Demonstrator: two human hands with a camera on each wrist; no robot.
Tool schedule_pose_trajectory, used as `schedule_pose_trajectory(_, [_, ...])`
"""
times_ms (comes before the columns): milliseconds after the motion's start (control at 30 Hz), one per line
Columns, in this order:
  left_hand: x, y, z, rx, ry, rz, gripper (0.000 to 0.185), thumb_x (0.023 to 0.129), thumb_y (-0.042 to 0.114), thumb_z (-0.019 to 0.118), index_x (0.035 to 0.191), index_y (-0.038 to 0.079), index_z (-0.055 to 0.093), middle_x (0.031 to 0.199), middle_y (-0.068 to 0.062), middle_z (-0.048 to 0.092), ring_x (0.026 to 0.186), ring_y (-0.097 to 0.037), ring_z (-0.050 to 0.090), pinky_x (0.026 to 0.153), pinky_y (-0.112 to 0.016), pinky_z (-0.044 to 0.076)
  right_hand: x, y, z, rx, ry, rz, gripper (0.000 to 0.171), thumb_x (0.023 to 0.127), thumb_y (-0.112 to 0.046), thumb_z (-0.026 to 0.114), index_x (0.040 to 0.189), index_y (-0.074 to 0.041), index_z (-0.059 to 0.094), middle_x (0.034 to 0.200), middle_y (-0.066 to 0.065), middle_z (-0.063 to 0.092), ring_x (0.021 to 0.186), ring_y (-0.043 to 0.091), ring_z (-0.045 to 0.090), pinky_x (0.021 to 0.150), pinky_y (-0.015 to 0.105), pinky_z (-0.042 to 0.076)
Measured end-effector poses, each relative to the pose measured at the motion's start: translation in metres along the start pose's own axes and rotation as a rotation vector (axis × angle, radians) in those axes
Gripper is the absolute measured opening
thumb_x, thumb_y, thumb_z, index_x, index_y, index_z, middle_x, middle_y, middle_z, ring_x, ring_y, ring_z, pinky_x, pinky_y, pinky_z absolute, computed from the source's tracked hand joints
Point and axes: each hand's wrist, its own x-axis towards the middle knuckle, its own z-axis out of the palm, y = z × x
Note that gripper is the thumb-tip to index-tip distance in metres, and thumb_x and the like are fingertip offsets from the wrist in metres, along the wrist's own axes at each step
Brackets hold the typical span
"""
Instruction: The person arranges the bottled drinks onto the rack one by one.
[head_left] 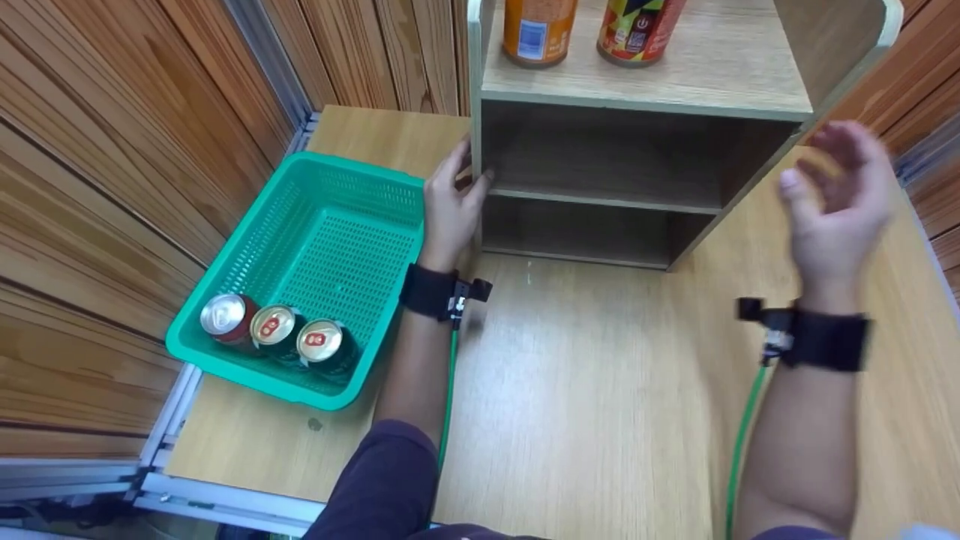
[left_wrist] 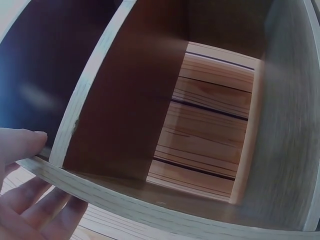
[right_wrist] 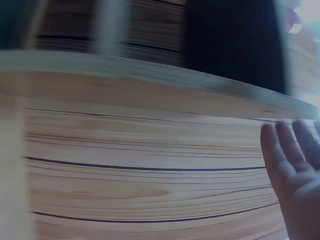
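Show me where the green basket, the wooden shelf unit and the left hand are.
green basket [head_left: 360,182]: head view, far rim.
wooden shelf unit [head_left: 645,105]: head view, front edge of upper board.
left hand [head_left: 448,208]: head view, back of hand.

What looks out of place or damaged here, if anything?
Nothing looks spilled or broken. The wooden shelf unit sits at an angle to the table's edges, with the left hand holding its left panel and the right hand open in the air beside it. Three cans lie tidily in the green basket.
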Motion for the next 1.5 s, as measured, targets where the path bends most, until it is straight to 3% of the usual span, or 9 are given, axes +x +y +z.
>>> schedule_pose_trajectory(233, [-0.011, -0.002, -0.012, 0.123, -0.015, 0.02, 0.05, 0.083, 0.011, 0.061, 0.131, 0.009, 0.044, 0.124, -0.006, 0.051, 0.105, -0.013, 0.053, 0.078, -0.027, 0.048, -0.033, 0.056, 0.011, -0.088, -0.07, 0.209, 0.074, 0.072, 0.003, 0.069, 0.135, -0.007, 0.033, 0.135, 0.006, 0.037, 0.123, 0.022, 0.035, 0.1, 0.033, 0.03])
schedule_pose_trajectory(400, [-0.009, -0.003, -0.015, 0.089, -0.022, 0.015, 0.052, 0.083, 0.009, 0.061, 0.132, 0.01, 0.043, 0.126, -0.005, 0.05, 0.106, -0.013, 0.052, 0.078, -0.029, 0.048, -0.04, 0.073, 0.012, -0.073, -0.069, 0.202, 0.071, 0.075, 0.001, 0.067, 0.135, -0.007, 0.032, 0.136, 0.006, 0.035, 0.124, 0.022, 0.033, 0.101, 0.035, 0.029])
schedule_pose_trajectory(633, [-0.01, -0.005, -0.016, 0.058, -0.017, -0.009, 0.052, 0.083, 0.008, 0.062, 0.131, 0.011, 0.044, 0.126, -0.003, 0.05, 0.107, -0.012, 0.052, 0.078, -0.031, 0.049, -0.051, 0.079, 0.013, 0.019, -0.036, 0.22, 0.071, 0.074, 0.001, 0.067, 0.135, -0.003, 0.031, 0.136, 0.009, 0.034, 0.124, 0.024, 0.033, 0.101, 0.039, 0.028])
schedule_pose_trajectory(767, [-0.01, -0.002, -0.019, 0.02, -0.01, -0.009, 0.049, 0.081, 0.007, 0.063, 0.128, 0.008, 0.048, 0.123, -0.006, 0.053, 0.105, -0.014, 0.053, 0.077, -0.031, 0.049, -0.049, 0.078, 0.017, -0.114, -0.052, 0.198, 0.066, 0.077, -0.002, 0.065, 0.135, -0.004, 0.033, 0.134, 0.008, 0.039, 0.121, 0.022, 0.037, 0.099, 0.037, 0.031])
schedule_pose_trajectory(900, [-0.01, 0.021, -0.03, -0.027, 0.013, 0.016, 0.042, 0.081, 0.003, 0.063, 0.121, -0.001, 0.053, 0.116, -0.013, 0.056, 0.1, -0.019, 0.057, 0.076, -0.034, 0.05, -0.046, 0.081, 0.023, -0.281, -0.071, 0.156, 0.058, 0.08, -0.007, 0.064, 0.132, -0.008, 0.039, 0.128, 0.004, 0.046, 0.117, 0.019, 0.043, 0.095, 0.035, 0.037])
schedule_pose_trajectory(1067, [-0.016, 0.061, -0.044, -0.012, -0.009, 0.062, 0.039, 0.081, 0.001, 0.062, 0.118, -0.007, 0.052, 0.114, -0.016, 0.057, 0.099, -0.023, 0.058, 0.076, -0.037, 0.05, -0.05, 0.088, 0.024, -0.339, -0.072, 0.16, 0.051, 0.082, -0.008, 0.063, 0.129, -0.014, 0.045, 0.124, 0.003, 0.05, 0.114, 0.018, 0.046, 0.091, 0.034, 0.041])
schedule_pose_trajectory(1267, [-0.029, 0.098, -0.06, -0.011, -0.066, 0.184, 0.038, 0.081, 0.001, 0.062, 0.117, -0.009, 0.052, 0.11, -0.018, 0.059, 0.097, -0.027, 0.058, 0.077, -0.037, 0.049, -0.052, 0.107, 0.011, -0.395, 0.0, 0.173, 0.041, 0.083, -0.011, 0.062, 0.122, -0.018, 0.053, 0.116, 0.002, 0.056, 0.105, 0.016, 0.052, 0.08, 0.028, 0.046])
schedule_pose_trajectory(1400, [-0.044, 0.127, -0.082, -0.015, -0.05, 0.28, 0.034, 0.08, -0.002, 0.063, 0.112, -0.01, 0.055, 0.106, -0.018, 0.06, 0.094, -0.024, 0.059, 0.076, -0.037, 0.05, -0.046, 0.122, 0.002, -0.45, -0.049, 0.168, 0.042, 0.084, -0.015, 0.059, 0.124, -0.022, 0.05, 0.119, -0.002, 0.055, 0.107, 0.012, 0.051, 0.082, 0.028, 0.046])
schedule_pose_trajectory(1500, [-0.057, 0.152, -0.106, 0.009, -0.041, 0.358, 0.032, 0.076, -0.007, 0.064, 0.107, -0.011, 0.057, 0.103, -0.018, 0.062, 0.092, -0.024, 0.06, 0.074, -0.037, 0.05, -0.043, 0.115, 0.008, -0.461, -0.079, 0.174, 0.041, 0.086, -0.015, 0.058, 0.125, -0.023, 0.05, 0.12, -0.002, 0.055, 0.107, 0.012, 0.051, 0.083, 0.029, 0.046])
